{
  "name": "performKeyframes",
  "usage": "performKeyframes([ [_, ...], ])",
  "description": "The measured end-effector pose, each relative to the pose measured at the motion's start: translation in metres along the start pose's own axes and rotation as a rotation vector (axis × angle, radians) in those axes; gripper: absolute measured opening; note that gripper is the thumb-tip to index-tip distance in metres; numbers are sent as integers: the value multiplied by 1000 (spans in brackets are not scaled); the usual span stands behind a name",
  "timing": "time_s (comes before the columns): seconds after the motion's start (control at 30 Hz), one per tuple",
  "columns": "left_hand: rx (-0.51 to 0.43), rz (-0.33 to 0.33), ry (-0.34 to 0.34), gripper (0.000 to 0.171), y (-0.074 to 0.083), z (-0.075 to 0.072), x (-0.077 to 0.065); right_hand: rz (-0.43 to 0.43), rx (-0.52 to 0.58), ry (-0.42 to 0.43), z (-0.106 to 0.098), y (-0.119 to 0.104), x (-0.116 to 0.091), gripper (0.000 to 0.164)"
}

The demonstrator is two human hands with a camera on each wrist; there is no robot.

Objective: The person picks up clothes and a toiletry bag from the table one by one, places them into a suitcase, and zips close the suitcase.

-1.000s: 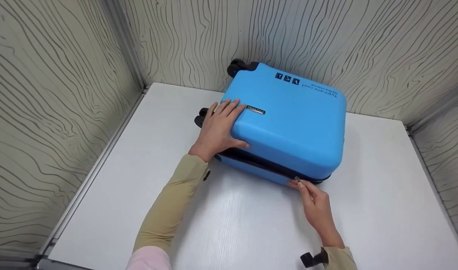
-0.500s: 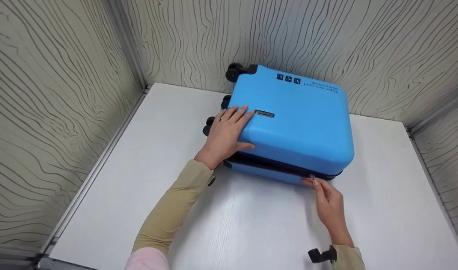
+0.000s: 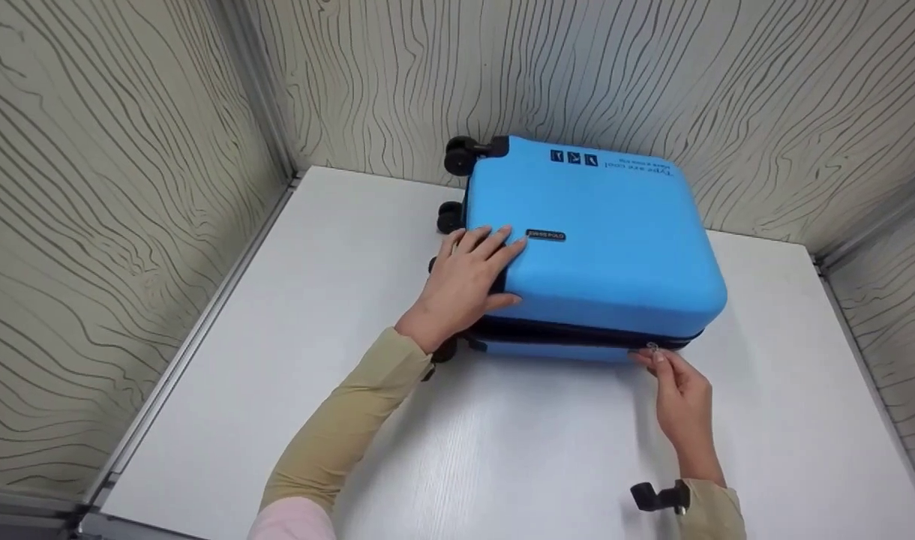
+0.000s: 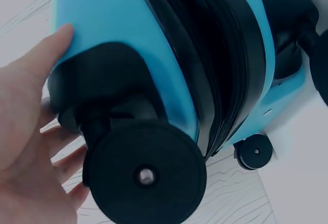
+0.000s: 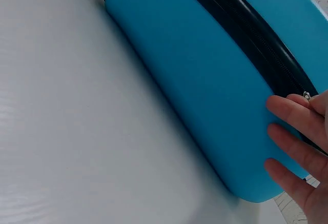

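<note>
A blue hard-shell suitcase (image 3: 600,255) lies flat on the white table, its wheels to the left. My left hand (image 3: 463,289) rests on the wheel-end near corner of its upper shell, fingers spread over the top and thumb against the near side. In the left wrist view the thumb and fingers sit around a black corner guard (image 4: 102,75) beside a large wheel (image 4: 146,175). With thumb and index finger, my right hand (image 3: 682,394) pinches the zipper pull (image 3: 652,347) near the right end of the front seam. Left of it the dark zipper seam (image 4: 202,44) gapes apart.
More black wheels (image 3: 460,156) stick out at the suitcase's left end. Wood-grain patterned panels (image 3: 382,82) stand behind and at both sides of the table (image 3: 457,450). A black wrist mount (image 3: 656,496) juts from the right sleeve.
The suitcase has slid right and turned, its front edge now more level in view and more wheels showing. Both hands have moved right with it, keeping their holds.
</note>
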State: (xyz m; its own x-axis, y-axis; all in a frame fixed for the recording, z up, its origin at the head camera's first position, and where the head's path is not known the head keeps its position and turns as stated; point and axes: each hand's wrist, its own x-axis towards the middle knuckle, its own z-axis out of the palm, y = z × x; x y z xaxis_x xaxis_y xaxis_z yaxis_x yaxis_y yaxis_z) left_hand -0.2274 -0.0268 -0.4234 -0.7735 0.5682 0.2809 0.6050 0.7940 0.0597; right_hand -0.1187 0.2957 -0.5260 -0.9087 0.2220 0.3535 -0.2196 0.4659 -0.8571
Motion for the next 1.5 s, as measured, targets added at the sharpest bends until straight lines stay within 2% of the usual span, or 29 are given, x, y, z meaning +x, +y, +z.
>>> performKeyframes([
  [0.1, 14, 14, -7, 78, 4, 0, -2, 1, -12, 16, -3, 0, 3, 27],
  [0.4, 110, 63, 51, 71, 19, 0, -11, 50, -77, 43, -17, 44, 20, 30],
  [0.6, 80, 103, 56, 68, 31, -2, -17, 67, -156, 59, -28, 52, 31, 33],
  [0.93, 76, 150, 55, 65, 47, -7, -25, 79, -240, 8, -43, 57, 48, 38],
  [1.07, 33, 153, 70, 66, 51, -4, -18, 69, -247, -2, -45, 58, 53, 37],
  [1.13, 8, 146, 64, 74, 52, 1, -10, 66, -238, -6, -46, 59, 53, 36],
  [1.27, 15, 100, -42, 101, 55, 7, 4, 60, -243, -44, -47, 58, 52, 37],
  [1.37, 40, 57, -116, 113, 59, 6, 11, 58, -263, -73, -49, 56, 51, 37],
  [1.5, 91, 14, -129, 118, 70, 6, 17, 59, -271, -98, -52, 55, 49, 39],
])
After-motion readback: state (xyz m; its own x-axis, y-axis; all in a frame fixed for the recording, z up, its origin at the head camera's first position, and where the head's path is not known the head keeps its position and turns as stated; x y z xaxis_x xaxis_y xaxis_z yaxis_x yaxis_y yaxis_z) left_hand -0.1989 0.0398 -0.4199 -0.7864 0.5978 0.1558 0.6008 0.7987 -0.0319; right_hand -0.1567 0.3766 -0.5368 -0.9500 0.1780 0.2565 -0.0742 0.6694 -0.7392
